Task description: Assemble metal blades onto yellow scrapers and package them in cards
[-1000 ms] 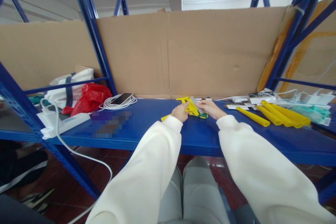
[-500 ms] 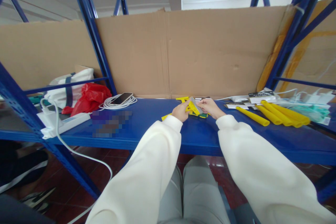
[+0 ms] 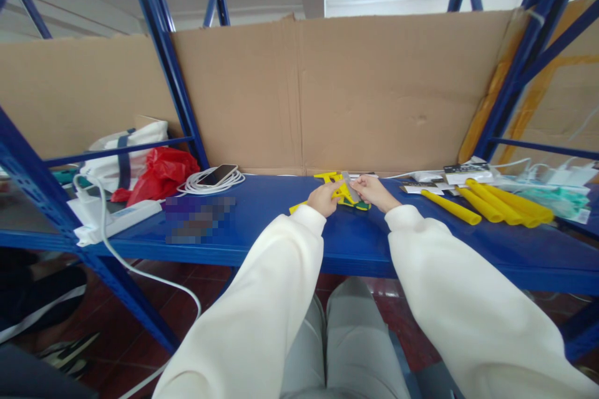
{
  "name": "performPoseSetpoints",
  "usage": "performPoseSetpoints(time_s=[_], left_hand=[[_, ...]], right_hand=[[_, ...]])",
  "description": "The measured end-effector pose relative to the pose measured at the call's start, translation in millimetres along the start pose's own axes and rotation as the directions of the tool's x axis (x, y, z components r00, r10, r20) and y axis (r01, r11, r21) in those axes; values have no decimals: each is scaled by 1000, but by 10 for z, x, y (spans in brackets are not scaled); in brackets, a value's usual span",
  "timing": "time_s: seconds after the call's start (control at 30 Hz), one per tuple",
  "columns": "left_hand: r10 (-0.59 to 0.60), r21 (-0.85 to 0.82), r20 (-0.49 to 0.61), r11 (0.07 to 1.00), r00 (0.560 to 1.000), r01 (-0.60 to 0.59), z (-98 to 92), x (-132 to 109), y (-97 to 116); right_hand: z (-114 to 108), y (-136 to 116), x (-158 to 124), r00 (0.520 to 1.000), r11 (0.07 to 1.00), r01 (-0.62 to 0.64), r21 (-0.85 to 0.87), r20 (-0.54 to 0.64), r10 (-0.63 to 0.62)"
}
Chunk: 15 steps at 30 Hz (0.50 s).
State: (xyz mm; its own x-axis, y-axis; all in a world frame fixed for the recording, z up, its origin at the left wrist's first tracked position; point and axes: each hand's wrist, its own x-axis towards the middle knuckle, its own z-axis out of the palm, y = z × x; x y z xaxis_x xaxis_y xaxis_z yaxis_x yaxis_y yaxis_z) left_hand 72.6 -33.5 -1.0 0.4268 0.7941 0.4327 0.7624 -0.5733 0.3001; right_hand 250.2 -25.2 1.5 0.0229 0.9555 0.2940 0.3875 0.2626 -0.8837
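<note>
Over the blue shelf top point(image 3: 271, 212), my left hand point(image 3: 322, 199) is closed around a yellow plastic part point(image 3: 345, 191). Against that part lies a flat grey piece point(image 3: 350, 186), its far edge held between the fingertips of my right hand point(image 3: 372, 192). Whether the grey piece is fixed to the yellow part, I cannot tell. Just below both hands a yellow and dark green item point(image 3: 361, 206) rests on the shelf. A yellow bar-shaped piece point(image 3: 324, 175) shows behind my left hand, and a yellow end point(image 3: 297, 207) pokes out to its left.
Several yellow tubes point(image 3: 482, 202) lie to the right, beside black and white packets point(image 3: 468, 173). On the left are a phone point(image 3: 218, 174) on a coiled white cable point(image 3: 187, 187), a red plastic bag point(image 3: 161, 168) and a white power strip point(image 3: 119, 221). Cardboard point(image 3: 374, 93) closes the back.
The flat grey piece has turned a little and now looks narrower and more upright against the yellow part. Both hands have stayed nearly in place.
</note>
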Motion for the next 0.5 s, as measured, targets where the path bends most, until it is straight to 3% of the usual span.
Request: performPoseSetpoints(time_s=[0.3,0.5], left_hand=[[78,189,101,977,992,-96,-33,-31,17],[85,261,142,958,986,-120,-11,-52,64]], right_hand=[[-73,-24,-7,989,984,-86,157,132,66],[-126,39,28,983,987,-85,139,175,60]])
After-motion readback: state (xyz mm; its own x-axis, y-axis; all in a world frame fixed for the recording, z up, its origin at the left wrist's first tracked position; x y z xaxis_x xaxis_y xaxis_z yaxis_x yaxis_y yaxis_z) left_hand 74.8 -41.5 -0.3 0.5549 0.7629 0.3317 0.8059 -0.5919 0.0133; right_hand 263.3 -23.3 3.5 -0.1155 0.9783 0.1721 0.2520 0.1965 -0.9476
